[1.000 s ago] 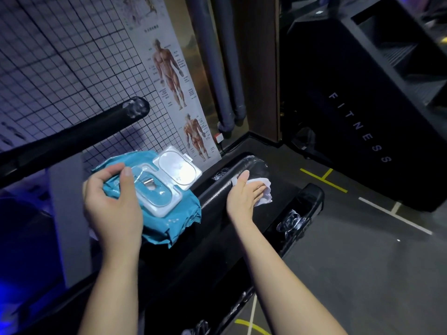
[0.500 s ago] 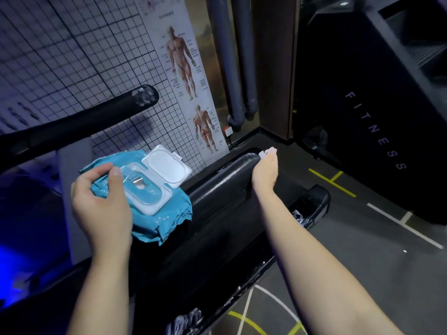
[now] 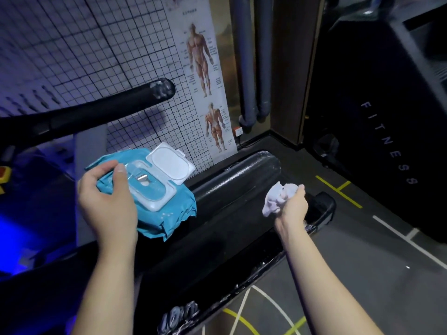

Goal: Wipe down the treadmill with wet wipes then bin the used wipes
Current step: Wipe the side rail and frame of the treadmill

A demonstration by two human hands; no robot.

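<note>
Head: left hand (image 3: 106,206) holds pack (image 3: 169,215), right hand (image 3: 292,210) wipe (image 3: 275,200); machine (image 3: 358,165) reads FITNESS.

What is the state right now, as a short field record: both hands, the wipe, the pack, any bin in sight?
left hand: grips the teal wipe pack at its near end
lid: white, flipped open
right hand: grips a crumpled white wipe, held over the black treadmill
bin: none in view
</note>
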